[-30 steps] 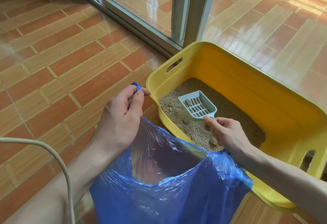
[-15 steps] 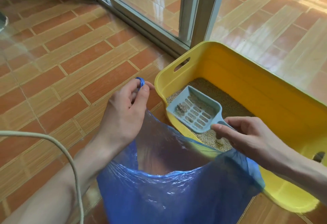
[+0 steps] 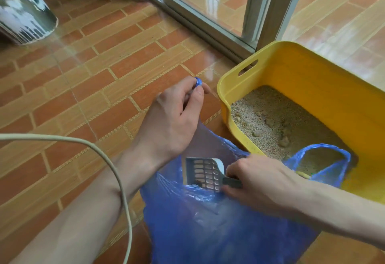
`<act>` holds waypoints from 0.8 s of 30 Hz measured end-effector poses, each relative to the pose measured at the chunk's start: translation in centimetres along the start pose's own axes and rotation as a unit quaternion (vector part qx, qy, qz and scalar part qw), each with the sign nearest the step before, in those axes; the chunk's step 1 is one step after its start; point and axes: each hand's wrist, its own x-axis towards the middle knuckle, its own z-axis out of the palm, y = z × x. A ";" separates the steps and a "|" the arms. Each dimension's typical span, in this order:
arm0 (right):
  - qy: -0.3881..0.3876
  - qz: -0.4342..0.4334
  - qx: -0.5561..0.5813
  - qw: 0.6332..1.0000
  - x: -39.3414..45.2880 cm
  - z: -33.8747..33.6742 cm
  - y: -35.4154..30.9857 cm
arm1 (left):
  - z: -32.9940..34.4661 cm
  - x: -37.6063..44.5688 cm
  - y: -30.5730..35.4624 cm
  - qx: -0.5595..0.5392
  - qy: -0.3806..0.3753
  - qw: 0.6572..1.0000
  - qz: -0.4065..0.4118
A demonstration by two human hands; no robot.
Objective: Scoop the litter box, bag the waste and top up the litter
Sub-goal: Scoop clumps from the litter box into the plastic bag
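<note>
Head view: left hand (image 3: 173, 118) raised beside the yellow litter box (image 3: 308, 80), fingers and thumb pinching one handle of the blue bag (image 3: 208, 222) to keep its mouth lifted open. Right hand (image 3: 262, 182) curled round the handle of the grey slotted scoop (image 3: 205, 173), with the scoop head tipped inside the bag's mouth. Bag standing on the tiled floor (image 3: 104, 72), touching the near wall of the box; second handle loop (image 3: 325, 153) draped loose over the box rim. Several clumps (image 3: 284, 142) left in the litter (image 3: 270, 105), so scooping judged only partly done; bagging under way, topping up not yet begun.

To do this step well: keep the pinched handle high and taut so the opening stays wide; tilt the scoop further, well below the bag's edge, and give a light shake so nothing sticks in the slots. Avoid catching the thin plastic on the scoop's corners. Worth freeing the loose loop from the box before the next scoop. Pale cable (image 3: 116, 172) lying across the left forearm, best kept clear of the bag.
</note>
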 end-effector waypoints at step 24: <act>0.073 -0.198 0.202 0.956 6.3 1.2 -6.4 | -4.2 -1.2 2.8 0.157 -0.007 0.986 0.062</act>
